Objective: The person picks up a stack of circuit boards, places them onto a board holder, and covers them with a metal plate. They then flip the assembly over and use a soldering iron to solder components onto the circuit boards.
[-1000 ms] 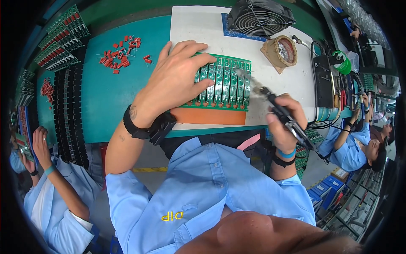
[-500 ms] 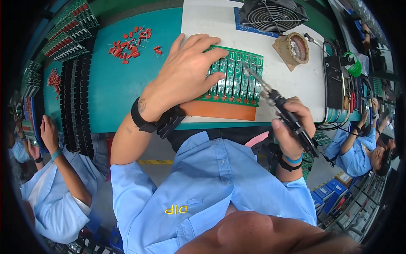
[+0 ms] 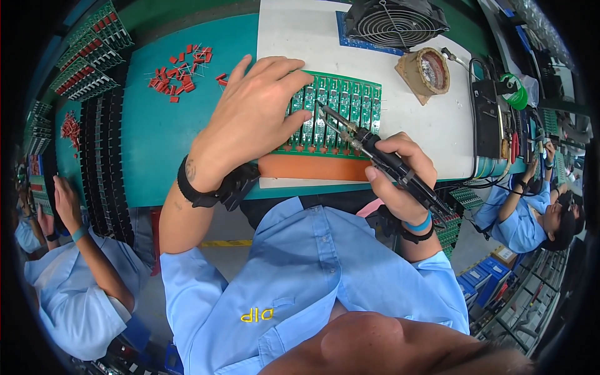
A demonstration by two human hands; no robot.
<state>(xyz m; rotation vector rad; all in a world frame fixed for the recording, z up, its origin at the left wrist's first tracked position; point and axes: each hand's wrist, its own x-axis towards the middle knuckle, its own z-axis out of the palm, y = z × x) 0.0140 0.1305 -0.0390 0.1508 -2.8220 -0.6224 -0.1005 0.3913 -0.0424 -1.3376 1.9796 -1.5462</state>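
A green circuit board panel (image 3: 344,100), divided into several narrow strips, lies on an orange-brown board (image 3: 312,168). My left hand (image 3: 259,103) rests over its left part, fingers spread and thumb flat on the strips; the palm hides that end. In my right hand (image 3: 406,172) is a black soldering iron (image 3: 395,164) with a thin metal guide beside its tip. It slants up and left, and the tip is at the strips near my left thumb. Whether it touches a joint is too small to tell.
Red components (image 3: 178,78) with wire leads lie on the green mat (image 3: 162,137). A fan (image 3: 397,25) and a round brown container (image 3: 428,72) stand at the back. Black racks (image 3: 106,150) are on the left. A black box (image 3: 487,115) with cables is right. Co-workers sit on both sides.
The soldering iron has moved left across the panel with my right hand, its tip now closer to my left thumb. My left hand stays on the panel. The whole view has shifted slightly.
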